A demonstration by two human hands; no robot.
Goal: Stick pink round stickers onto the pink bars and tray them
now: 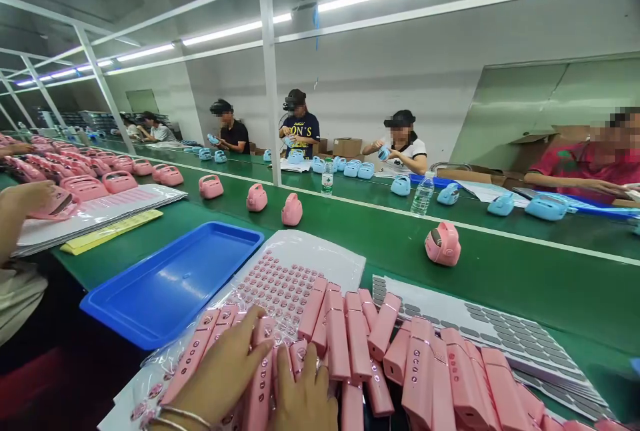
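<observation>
My left hand [225, 361], with metal bracelets at the wrist, curls its thumb and forefinger around a pink bar-shaped device [261, 381] that has several round buttons. Close beside it, my right hand [307, 394] has its fingers bent over another pink bar [299, 356]; part of this bar is hidden. Both hands rest at the left end of a heap of similar pink bars [417, 367], some with a shiny band around them. Under the bars lies a clear-covered sheet of small round pink stickers [280, 287].
A blue tray [180, 277] lies left of the stickers, and sheets of grey oval stickers [500, 331] lie to the right. Pink cases with handles [443, 244] stand along the green table [360, 234]. Another person's hand [35, 197] works at left; co-workers [403, 144] sit opposite among blue cases.
</observation>
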